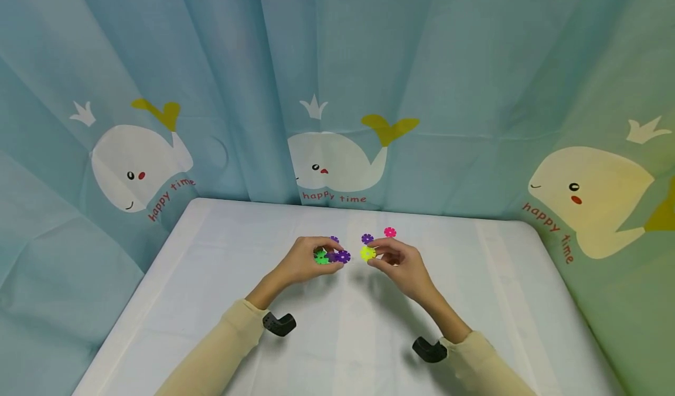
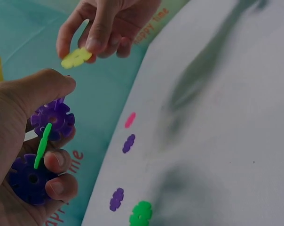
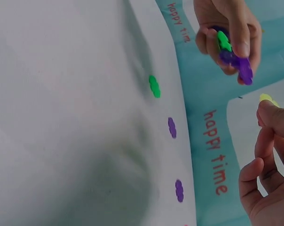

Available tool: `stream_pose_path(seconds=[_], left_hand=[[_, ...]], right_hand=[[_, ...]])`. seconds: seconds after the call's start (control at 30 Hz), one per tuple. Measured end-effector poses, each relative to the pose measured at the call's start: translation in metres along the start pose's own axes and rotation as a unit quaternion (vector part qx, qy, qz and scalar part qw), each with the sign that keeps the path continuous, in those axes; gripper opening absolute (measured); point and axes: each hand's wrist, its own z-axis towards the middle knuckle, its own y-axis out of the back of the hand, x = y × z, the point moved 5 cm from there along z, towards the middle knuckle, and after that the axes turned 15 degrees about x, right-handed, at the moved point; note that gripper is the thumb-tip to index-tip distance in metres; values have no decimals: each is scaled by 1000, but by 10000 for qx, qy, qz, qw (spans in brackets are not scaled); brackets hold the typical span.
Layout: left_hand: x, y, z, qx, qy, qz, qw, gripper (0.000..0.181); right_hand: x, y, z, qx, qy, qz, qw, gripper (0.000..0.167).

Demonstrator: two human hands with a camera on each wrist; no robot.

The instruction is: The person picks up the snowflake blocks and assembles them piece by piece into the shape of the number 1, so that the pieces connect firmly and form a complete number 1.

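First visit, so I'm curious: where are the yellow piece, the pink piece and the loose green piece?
Yellow piece (image 1: 367, 253): head view, middle of its face.
Pink piece (image 1: 389, 232): head view, middle of its face.
Loose green piece (image 3: 154, 86): right wrist view, middle of its upper face.

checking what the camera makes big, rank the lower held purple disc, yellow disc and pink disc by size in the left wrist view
1. lower held purple disc
2. yellow disc
3. pink disc
Apparent size only; nearness may matter.

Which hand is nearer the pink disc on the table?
Right: the right hand is just this side of the pink disc; the left hand is farther off, to its left.
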Motion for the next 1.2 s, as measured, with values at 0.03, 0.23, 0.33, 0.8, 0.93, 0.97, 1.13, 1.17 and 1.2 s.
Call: stream_pose_path(seconds=[0.03,0.23,0.33,0.8,0.93,0.97,1.13,1.17,1.2], left_hand=[[-1,0,0,10,-16,4,10000,31],[-3,-3,1,48,-61,-37,10000,30],[-2,-4,1,55,-76,-65,9999,29],[-2,-6,2,122,-37,-241,9996,24],[0,-7,4,116,126,-445,9989,20],[0,-7,4,112,171,-480,9986,19],[1,-8,5,202,248,-590,9977,19],[1,-8,5,230,240,-592,9977,19],[0,-9,5,250,219,-587,9977,19]], right_hand=[[-5,-2,1,-10,18,-24,10000,29],[-12,-11,4,26,-13,-245,9997,28],[-11,-13,4,39,6,-367,9993,28],[-14,-23,4,-63,403,-537,9977,26],[-14,-24,4,-194,445,-338,9983,23],[-14,-24,4,-220,444,-289,9984,23],[-13,-25,5,-331,431,-156,9984,20],[-13,-25,5,-348,431,-157,9983,20],[-13,-25,5,-368,431,-163,9983,19]])
